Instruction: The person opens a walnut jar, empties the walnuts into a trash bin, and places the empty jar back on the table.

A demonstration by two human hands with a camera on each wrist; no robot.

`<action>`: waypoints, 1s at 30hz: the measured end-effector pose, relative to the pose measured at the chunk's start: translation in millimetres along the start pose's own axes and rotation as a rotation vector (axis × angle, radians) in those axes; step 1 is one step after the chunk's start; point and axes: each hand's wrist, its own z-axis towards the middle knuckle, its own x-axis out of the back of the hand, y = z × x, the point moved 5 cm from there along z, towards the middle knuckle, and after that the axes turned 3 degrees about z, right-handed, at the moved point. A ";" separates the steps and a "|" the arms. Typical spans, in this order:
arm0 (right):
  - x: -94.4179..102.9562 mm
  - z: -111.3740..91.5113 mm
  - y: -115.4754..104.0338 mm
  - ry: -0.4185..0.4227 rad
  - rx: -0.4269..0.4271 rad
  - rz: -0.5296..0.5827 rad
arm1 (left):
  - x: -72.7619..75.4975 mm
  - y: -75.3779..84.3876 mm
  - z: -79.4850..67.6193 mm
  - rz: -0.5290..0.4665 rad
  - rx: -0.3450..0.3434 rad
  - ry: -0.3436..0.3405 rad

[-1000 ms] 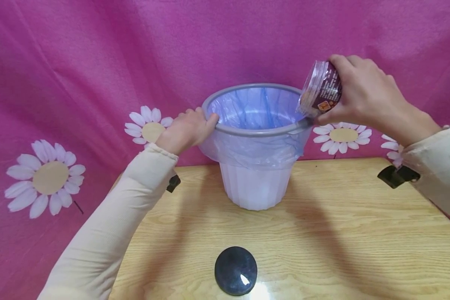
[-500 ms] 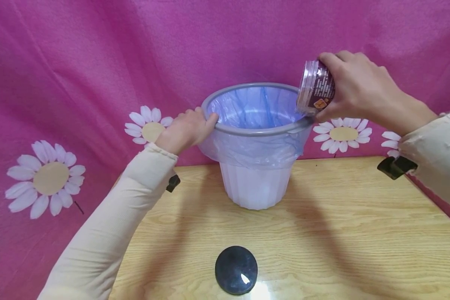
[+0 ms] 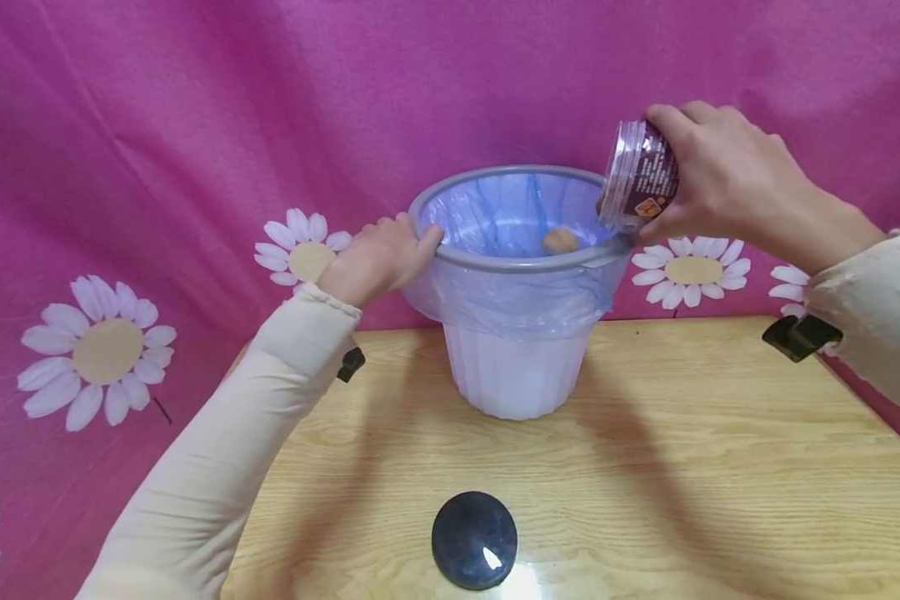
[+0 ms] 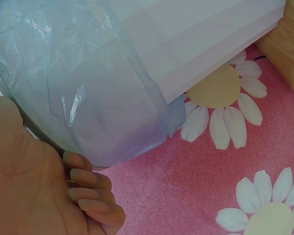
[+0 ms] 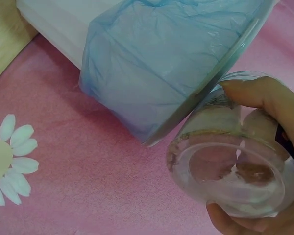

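Observation:
A white trash bin (image 3: pixel 513 375) with a grey rim stands on the table, lined with a thin blue plastic bag (image 3: pixel 487 296) folded over the rim. My left hand (image 3: pixel 386 257) grips the rim on its left side, thumb inside and fingers curled outside. In my right hand (image 3: pixel 735 175) I hold a clear plastic jar (image 3: pixel 630 179) with a dark label. It lies tipped on its side, its open mouth facing left over the bin's right rim. A roundish tan-brown piece (image 3: pixel 561 241) shows inside the bin, blurred; its kind is unclear. Brown residue clings inside the jar (image 5: pixel 230 161).
A round, shiny black lid (image 3: pixel 474 540) lies on the wood-grain table (image 3: pixel 375 467) near its front. Behind the bin hangs a magenta cloth (image 3: pixel 307 100) printed with white flowers.
The tan-brown piece now shows in the bin, where earlier none was visible. The jar moved slightly left, then back right, staying tipped at the rim. My left hand keeps its grip.

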 end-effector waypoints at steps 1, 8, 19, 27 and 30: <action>0.1 0.1 -0.1 0.002 0.002 0.002 | 0.2 0.0 -0.2 0.000 0.000 0.003; 0.2 -0.2 0.7 0.004 -0.009 0.003 | 1.2 0.6 -1.5 -0.012 -0.003 0.018; 0.9 -2.9 1.8 0.031 0.015 0.018 | 0.7 1.0 0.0 -0.021 -0.007 0.008; -0.3 -1.5 1.9 0.015 0.019 0.017 | -0.6 0.5 -1.9 -0.023 -0.008 -0.002; 0.2 -2.5 3.1 0.021 0.014 0.008 | -0.5 1.4 -2.1 -0.027 -0.016 0.002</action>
